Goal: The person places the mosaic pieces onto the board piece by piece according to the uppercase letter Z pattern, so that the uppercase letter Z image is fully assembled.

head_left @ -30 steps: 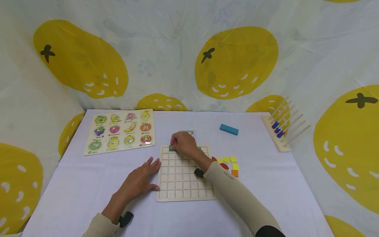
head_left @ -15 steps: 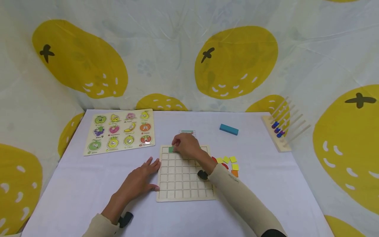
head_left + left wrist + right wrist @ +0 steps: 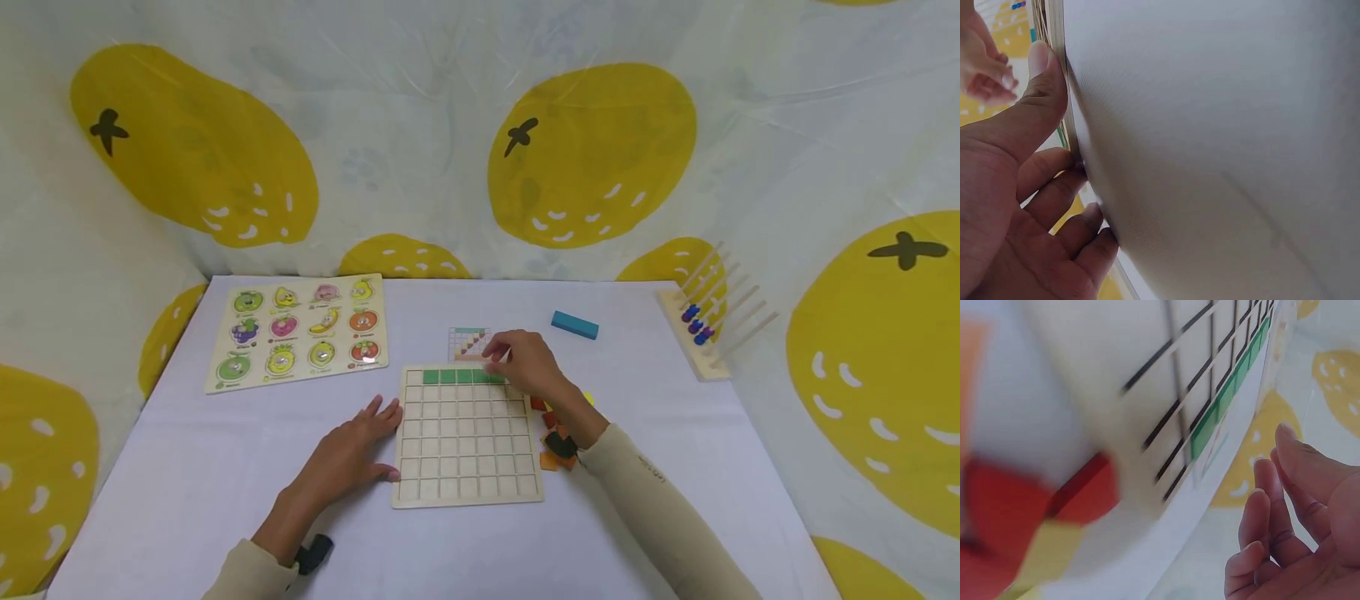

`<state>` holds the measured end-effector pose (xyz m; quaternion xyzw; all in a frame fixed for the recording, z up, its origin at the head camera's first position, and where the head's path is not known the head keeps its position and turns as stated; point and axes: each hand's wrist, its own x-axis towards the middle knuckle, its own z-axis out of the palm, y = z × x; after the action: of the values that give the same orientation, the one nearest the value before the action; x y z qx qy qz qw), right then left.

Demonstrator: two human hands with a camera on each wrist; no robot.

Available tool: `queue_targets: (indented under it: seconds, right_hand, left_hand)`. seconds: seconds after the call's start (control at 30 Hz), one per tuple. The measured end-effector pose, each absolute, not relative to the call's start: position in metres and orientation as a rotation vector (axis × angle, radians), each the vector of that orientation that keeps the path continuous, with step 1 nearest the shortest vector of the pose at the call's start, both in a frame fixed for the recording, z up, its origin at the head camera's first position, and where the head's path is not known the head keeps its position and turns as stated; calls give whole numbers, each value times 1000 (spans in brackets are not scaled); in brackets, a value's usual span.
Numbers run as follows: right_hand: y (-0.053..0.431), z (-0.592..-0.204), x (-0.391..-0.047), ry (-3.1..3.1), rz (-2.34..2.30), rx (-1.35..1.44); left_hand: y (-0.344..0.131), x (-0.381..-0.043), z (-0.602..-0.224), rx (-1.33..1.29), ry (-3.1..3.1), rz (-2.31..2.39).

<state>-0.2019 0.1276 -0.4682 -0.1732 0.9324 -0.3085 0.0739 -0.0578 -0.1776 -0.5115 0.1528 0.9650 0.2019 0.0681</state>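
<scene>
A wooden grid board (image 3: 461, 433) lies at the middle of the table. Green square tiles (image 3: 447, 377) sit in a row in its far row of cells, with the far-left cell bare. My left hand (image 3: 348, 450) rests against the board's left edge; in the left wrist view, the thumb and fingertips of that hand (image 3: 1041, 125) touch the board's side (image 3: 1057, 37). Over the far right part of the board hovers my right hand (image 3: 525, 362), partly covering the row's end. The right wrist view shows this hand (image 3: 1310, 519) with fingers loosely bent and nothing between them.
Red pieces (image 3: 550, 420), orange tiles (image 3: 550, 461) and yellow ones lie right of the board. A pattern card (image 3: 467, 342) lies behind it. Farther out are a fruit puzzle (image 3: 303, 335), a blue block (image 3: 575, 325) and a pegged wooden stand (image 3: 697, 342).
My right hand has moved right, away from the left part of the far row, uncovering the green tiles and the card. The left hand stays at the board's edge.
</scene>
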Motion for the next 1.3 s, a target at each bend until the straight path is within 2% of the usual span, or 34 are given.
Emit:
queue_targets:
  seconds: [0.4,1.3]
  right_hand:
    - [186,-480,-189,2742,-859,-343]
    - [206,-497,-190,2755,-835,-217]
  left_hand:
    - [-180,-58,-511,468,2910,613]
    - [-180,-58,-514,480,2916,602]
